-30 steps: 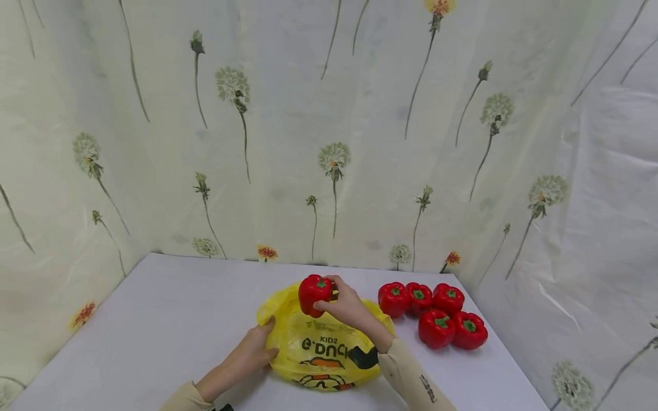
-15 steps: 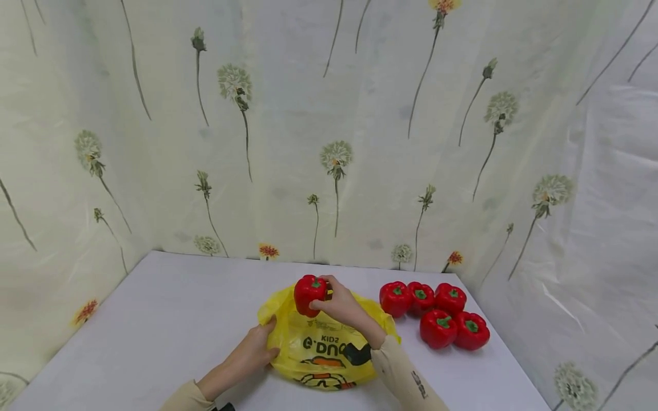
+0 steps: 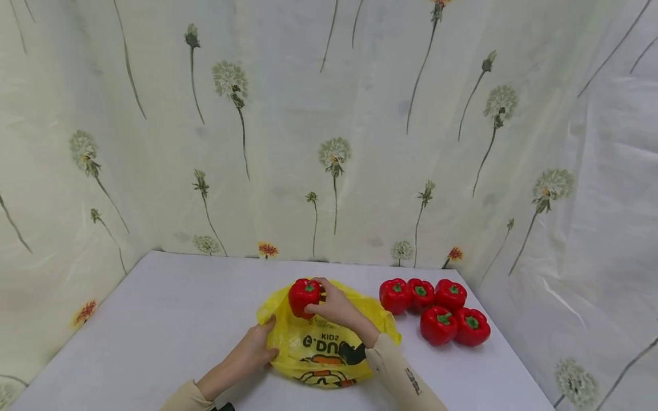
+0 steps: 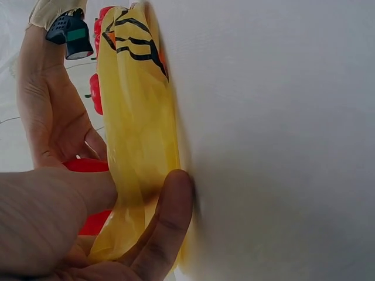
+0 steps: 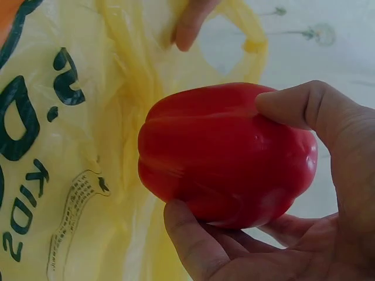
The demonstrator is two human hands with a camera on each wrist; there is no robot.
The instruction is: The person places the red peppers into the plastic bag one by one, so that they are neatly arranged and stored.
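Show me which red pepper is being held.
The pepper in the right hand, by the yellow bag. The other five peppers sit grouped on the table, right of the bag, with no hand on them.

Yellow carrier bag [image 3: 308, 368]: thin, crinkled, translucent plastic. Red bell pepper [image 3: 302, 299] at bag, five bell peppers [image 3: 438, 326] right of it: smooth, glossy. Bench [image 3: 180, 319] beneath bag: matt. Dandelion-print curtain [image 3: 288, 125] behind bag: faint sheen.
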